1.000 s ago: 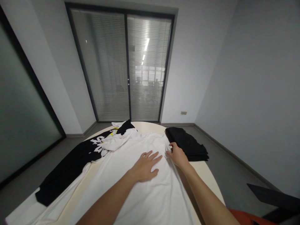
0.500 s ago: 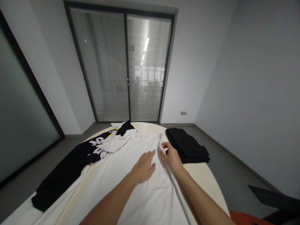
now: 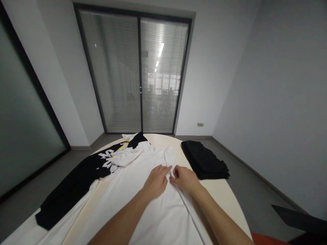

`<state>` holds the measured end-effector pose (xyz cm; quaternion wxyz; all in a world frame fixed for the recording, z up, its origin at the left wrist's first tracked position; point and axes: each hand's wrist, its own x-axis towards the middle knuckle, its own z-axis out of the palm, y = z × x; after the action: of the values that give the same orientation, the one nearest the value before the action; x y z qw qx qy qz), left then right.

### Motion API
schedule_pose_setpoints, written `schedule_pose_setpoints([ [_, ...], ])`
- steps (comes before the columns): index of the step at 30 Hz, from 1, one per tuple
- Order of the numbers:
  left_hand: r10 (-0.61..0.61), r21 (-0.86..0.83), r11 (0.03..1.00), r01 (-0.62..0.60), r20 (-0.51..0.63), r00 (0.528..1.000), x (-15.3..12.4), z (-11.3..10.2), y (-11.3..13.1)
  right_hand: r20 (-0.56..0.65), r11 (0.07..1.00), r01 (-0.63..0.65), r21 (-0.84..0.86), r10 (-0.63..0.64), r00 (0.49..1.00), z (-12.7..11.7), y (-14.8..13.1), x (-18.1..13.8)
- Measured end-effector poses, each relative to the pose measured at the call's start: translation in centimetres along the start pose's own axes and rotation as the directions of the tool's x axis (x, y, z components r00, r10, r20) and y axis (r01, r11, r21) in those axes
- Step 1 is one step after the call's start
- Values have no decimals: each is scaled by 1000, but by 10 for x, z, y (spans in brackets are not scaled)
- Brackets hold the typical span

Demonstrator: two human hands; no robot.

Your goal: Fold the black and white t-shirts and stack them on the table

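Note:
A white T-shirt (image 3: 127,183) lies spread over the table, its collar end away from me and its left short sleeve resting on a dark garment. My right hand (image 3: 185,178) pinches the shirt's right side between bent fingers and thumb, where the cloth is folded inward. Beside it, my left hand (image 3: 157,180) bears on the shirt, its fingertips closed at the same fold and nearly touching the right hand's. The left thumb is mostly hidden. The black garment (image 3: 74,180) with white and yellow print lies along the left side.
A stack of folded black clothes (image 3: 204,160) sits on the right of the rounded cream table (image 3: 224,200). Beyond stands a glass partition (image 3: 114,75) with blinds. A dark flat object (image 3: 298,221) and something red (image 3: 265,239) show at lower right.
My right hand has drawn the shirt's right edge inward and toward me, beside the left hand. The left hand's fingers have closed in at the fold; the far right corner now lies flatter.

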<state>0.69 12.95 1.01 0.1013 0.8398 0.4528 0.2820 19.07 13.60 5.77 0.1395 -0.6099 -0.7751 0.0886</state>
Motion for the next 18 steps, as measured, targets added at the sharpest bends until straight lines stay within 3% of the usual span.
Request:
schedule_pose_setpoints([
  [3, -14, 29, 999, 14, 22, 1000, -1, 0, -1, 105, 995, 0, -95, 10, 994, -7, -3, -6],
  [6, -15, 52, 999, 13, 44, 999, -2, 0, 0, 149, 996, 33, -85, -20, 989, -11, -3, -9],
  [18, -38, 25, 999, 39, -46, 998, 5, -2, 4, 159, 928, 191, 319, -251, 955, -5, 5, -4],
])
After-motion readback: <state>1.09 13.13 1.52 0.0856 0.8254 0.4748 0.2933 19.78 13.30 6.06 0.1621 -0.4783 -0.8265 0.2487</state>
